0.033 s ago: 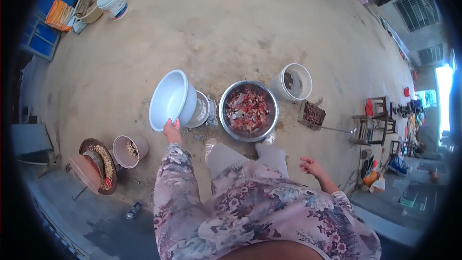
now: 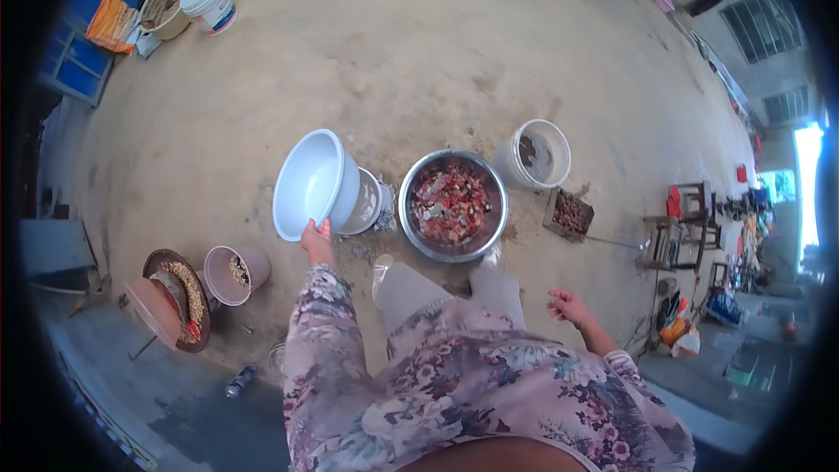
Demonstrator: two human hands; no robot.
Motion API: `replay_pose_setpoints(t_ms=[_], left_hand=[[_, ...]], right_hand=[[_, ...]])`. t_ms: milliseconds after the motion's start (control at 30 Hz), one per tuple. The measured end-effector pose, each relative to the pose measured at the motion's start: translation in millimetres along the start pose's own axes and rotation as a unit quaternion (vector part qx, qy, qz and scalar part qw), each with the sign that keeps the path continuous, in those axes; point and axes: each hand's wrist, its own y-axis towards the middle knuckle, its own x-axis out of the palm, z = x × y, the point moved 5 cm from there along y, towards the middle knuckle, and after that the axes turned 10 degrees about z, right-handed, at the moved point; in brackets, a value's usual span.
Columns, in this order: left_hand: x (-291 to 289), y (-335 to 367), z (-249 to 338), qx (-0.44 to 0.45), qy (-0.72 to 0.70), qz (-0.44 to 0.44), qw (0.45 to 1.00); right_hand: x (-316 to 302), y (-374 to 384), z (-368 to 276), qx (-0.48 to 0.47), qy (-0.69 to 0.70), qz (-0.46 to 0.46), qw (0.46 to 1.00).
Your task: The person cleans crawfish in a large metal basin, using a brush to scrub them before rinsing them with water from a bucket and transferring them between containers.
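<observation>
At the near rim of a light-blue plastic basin point(image 2: 306, 183), my left hand point(image 2: 317, 242) is closed, thumb inside. The basin is tipped on its side, its hollow showing, and overlaps a white bucket point(image 2: 371, 205) just to its right. A steel basin point(image 2: 453, 245) stands in front of my feet, filled with wet-looking red and brown scraps point(image 2: 450, 204) and some pale pieces. My right hand point(image 2: 570, 307) hangs over the floor at the right, holding nothing, its fingers loosely bent and apart.
Beyond the steel basin stands a white bucket point(image 2: 551, 153), with a long-handled dustpan point(image 2: 568, 214) of brown bits nearby. At left are a pinkish bucket point(image 2: 253, 273) and a brown round tray point(image 2: 194, 332). Wooden chairs point(image 2: 690, 223) line the right; a wicker basket point(image 2: 166, 0) sits far left.
</observation>
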Motion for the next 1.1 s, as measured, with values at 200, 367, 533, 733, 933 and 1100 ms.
replay_pose_setpoints(t_ms=[200,367,533,733,933,1100], left_hand=[[-66.3,53.8,-128.5,0.107,0.148,-0.049,0.982],[-99.8,25.6,-223.0,0.052,0.038,0.115,0.991],[-117.5,-16.5,-254.7,0.084,0.087,0.214,0.969],[-138.3,-58.8,-378.7,-0.212,0.199,0.111,0.95],[-84.2,-106.7,-482.0,-0.382,0.251,-0.041,0.888],[-124.5,-60.8,-496.4,-0.365,0.296,-0.044,0.882]], right_hand=[[-42.4,82.2,17.5,0.07,-0.091,-0.049,0.992],[-76.7,169.6,23.2,0.046,-0.032,-0.059,0.997],[-92.7,216.8,32.7,0.064,0.032,-0.032,0.997],[-26.9,272.4,54.6,0.041,-0.002,-0.105,0.994],[121.9,339.4,59.8,-0.008,0.09,-0.14,0.986],[206.9,365.8,39.4,-0.08,0.12,-0.186,0.972]])
